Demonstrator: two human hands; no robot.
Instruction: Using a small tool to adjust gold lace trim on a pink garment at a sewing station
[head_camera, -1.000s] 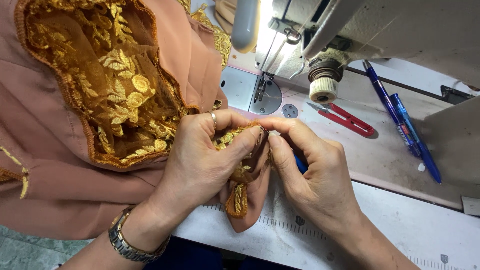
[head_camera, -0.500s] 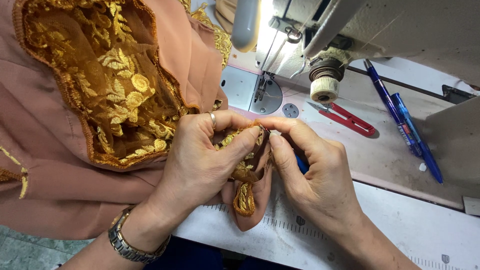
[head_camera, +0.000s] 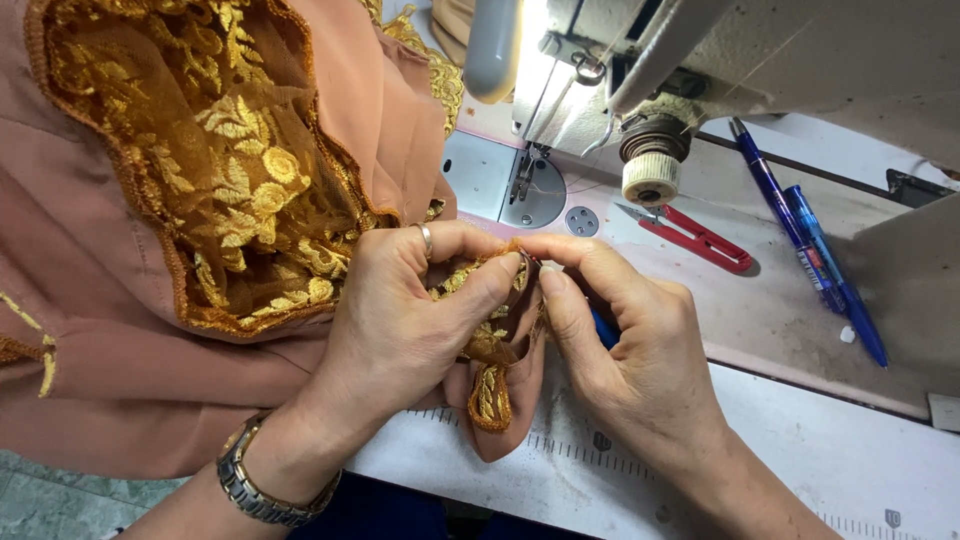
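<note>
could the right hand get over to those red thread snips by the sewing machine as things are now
Probably yes. The red thread snips lie in the open on the machine bed, just beyond the right hand, with bare surface between. But that hand is pinching the gold-trimmed fabric with the left hand, so it would have to let go first.

- Setting: a sewing or tailoring workshop.
- An industrial sewing machine (head_camera: 700, 70) is mounted on a worn white table (head_camera: 800, 460); its needle area (head_camera: 522, 180) is lit by a lamp (head_camera: 495, 45).
- A printed ruler scale (head_camera: 570, 450) runs along the table's front edge.
- Red thread snips (head_camera: 690, 235) and blue pens (head_camera: 810, 240) lie beside the machine.
- Pink fabric (head_camera: 120, 390) with gold lace (head_camera: 220, 170) is spread over the table.
</note>
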